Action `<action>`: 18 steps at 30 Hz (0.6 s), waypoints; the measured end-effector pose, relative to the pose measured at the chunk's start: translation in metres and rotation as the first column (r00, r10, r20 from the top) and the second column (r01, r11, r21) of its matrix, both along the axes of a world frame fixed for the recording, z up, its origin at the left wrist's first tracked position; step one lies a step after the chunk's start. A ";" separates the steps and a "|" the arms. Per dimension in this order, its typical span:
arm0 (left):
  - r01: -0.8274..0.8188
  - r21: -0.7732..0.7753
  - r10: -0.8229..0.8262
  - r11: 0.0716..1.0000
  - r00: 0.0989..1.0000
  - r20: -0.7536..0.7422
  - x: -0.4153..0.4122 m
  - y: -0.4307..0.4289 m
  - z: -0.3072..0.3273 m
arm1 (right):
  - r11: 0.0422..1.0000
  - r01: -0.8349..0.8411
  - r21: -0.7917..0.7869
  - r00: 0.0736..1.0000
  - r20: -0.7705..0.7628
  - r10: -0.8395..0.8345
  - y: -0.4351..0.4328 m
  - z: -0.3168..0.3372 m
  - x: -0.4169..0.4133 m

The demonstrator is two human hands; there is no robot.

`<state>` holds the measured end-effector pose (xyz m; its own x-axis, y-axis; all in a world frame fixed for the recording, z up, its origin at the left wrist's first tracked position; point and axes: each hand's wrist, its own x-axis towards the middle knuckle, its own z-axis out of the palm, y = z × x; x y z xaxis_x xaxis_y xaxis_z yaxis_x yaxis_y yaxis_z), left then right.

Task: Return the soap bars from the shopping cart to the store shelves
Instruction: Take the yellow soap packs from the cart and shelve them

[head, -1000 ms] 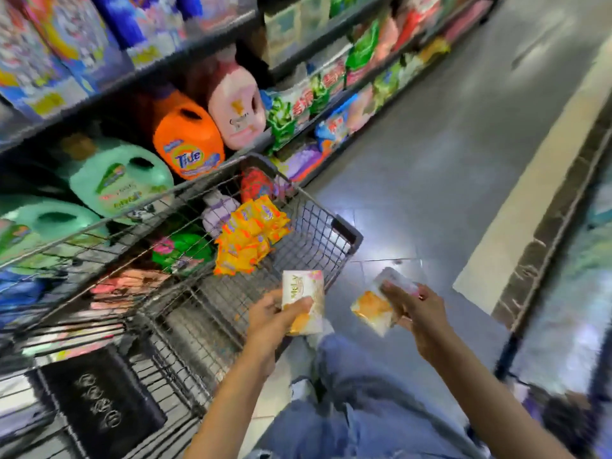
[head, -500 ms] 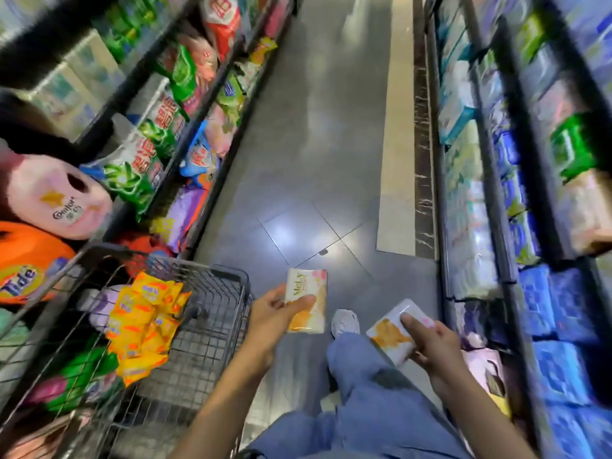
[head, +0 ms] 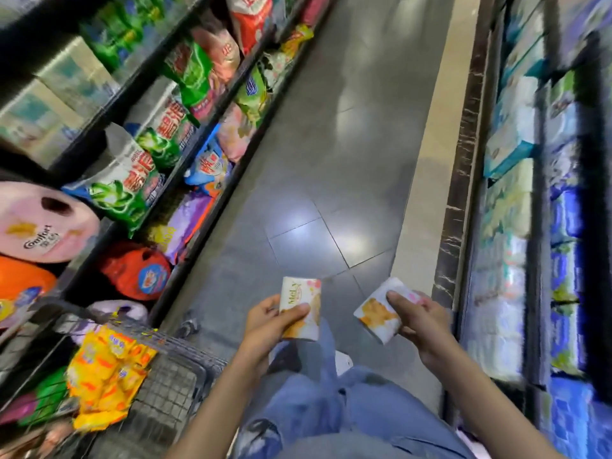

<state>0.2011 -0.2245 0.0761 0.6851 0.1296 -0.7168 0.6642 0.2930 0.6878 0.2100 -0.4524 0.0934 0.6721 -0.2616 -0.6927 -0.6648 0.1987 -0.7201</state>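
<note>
a: where are the soap bars?

b: one in each hand, held out over the floor point(head: 331, 180) in front of the knees, clear of the cart and not yet on any shelf. the left bar point(head: 300, 308) stands upright in the left hand point(head: 268, 321), thumb across its front and fingers curled behind. the right bar point(head: 381, 313) lies tilted, one corner up, pinched in the right hand point(head: 419, 321) with the thumb on top.

a: why hold them like that?

b: my guess is that the printed faces are turned up so they can be read and matched to a shelf spot. one per hand also means two go back in a single trip.

a: how do they look?

b: small flat white wrapped packets, each with an orange-yellow picture on the front and a touch of pink near a corner. the left one reads "mely" down its side. they look like a matching pair, but the finer print is too blurred to read.

a: and round about?

b: the wire cart point(head: 172, 379) sits low on the left with yellow packs point(head: 106, 369) at its rim, well apart from both bars. the left shelf point(head: 228, 180) holds detergent bags and jugs. the right shelf point(head: 538, 226) holds blue and white packs. no soap row shows plainly on either, so i'd judge the right spot is yet to be found.
</note>
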 end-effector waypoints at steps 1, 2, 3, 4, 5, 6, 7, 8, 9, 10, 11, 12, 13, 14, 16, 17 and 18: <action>-0.026 -0.004 0.026 1.000 1.000 -0.007 0.011 0.001 -0.002 | 1.000 -0.010 0.014 1.000 0.001 0.010 0.002 0.000 0.021; -0.048 0.003 0.048 0.999 0.999 -0.014 0.024 0.003 -0.005 | 0.999 -0.029 0.023 1.000 -0.001 0.029 0.004 -0.001 0.041; -0.074 0.007 0.075 0.997 0.997 -0.026 0.038 0.005 -0.007 | 0.998 -0.050 0.025 0.999 -0.006 0.051 0.007 -0.002 0.061; -0.098 0.013 0.098 0.995 0.994 -0.037 0.054 0.007 -0.009 | 0.997 -0.068 0.024 0.998 -0.013 0.069 0.010 -0.004 0.080; -0.115 0.009 0.115 0.993 0.992 -0.042 0.072 0.010 -0.013 | 0.996 -0.079 0.028 0.997 -0.017 0.080 0.012 -0.007 0.101; -0.116 0.008 0.116 0.993 0.992 -0.045 0.093 0.012 -0.016 | 0.996 -0.085 0.032 0.996 -0.018 0.085 0.015 -0.010 0.122; -0.112 0.006 0.112 0.994 0.993 -0.045 0.115 0.014 -0.017 | 0.996 -0.084 0.035 0.996 -0.019 0.084 0.017 -0.011 0.143; -0.108 0.006 0.108 0.994 0.993 -0.041 0.140 0.017 -0.016 | 0.997 -0.075 0.033 0.997 -0.020 0.075 0.020 -0.011 0.164; -0.106 0.005 0.106 0.994 0.994 -0.033 0.166 0.019 -0.014 | 0.998 -0.062 0.030 0.998 -0.018 0.063 0.022 -0.010 0.186; -0.094 0.008 0.094 0.996 0.995 -0.026 0.192 0.022 -0.011 | 0.999 -0.048 0.025 0.999 -0.018 0.048 0.025 -0.009 0.206; -0.079 0.011 0.079 0.997 0.997 -0.019 0.217 0.025 -0.007 | 0.999 -0.030 0.020 0.999 -0.015 0.030 0.026 -0.006 0.224; -0.057 0.018 0.057 0.998 0.998 -0.008 0.243 0.028 -0.002 | 1.000 -0.011 0.020 1.000 -0.006 0.011 0.027 -0.002 0.242; -0.029 0.026 0.029 0.999 1.000 0.007 0.269 0.030 0.005 | 1.000 0.004 0.027 1.000 0.005 -0.004 0.029 0.002 0.259; 0.004 0.035 -0.005 0.999 1.000 0.024 0.296 0.032 0.010 | 0.999 0.018 0.040 1.000 0.014 -0.019 0.029 0.006 0.276; 0.061 0.039 -0.063 0.997 0.997 0.055 0.346 0.032 0.019 | 0.996 0.060 0.069 0.998 0.017 -0.061 0.028 0.010 0.307; 0.085 0.045 -0.088 0.995 0.994 0.066 0.369 0.031 0.024 | 0.993 0.083 0.079 0.996 0.011 -0.085 0.027 0.011 0.321; 0.103 0.053 -0.107 0.993 0.991 0.075 0.390 0.029 0.027 | 0.991 0.107 0.083 0.994 0.004 -0.108 0.026 0.012 0.334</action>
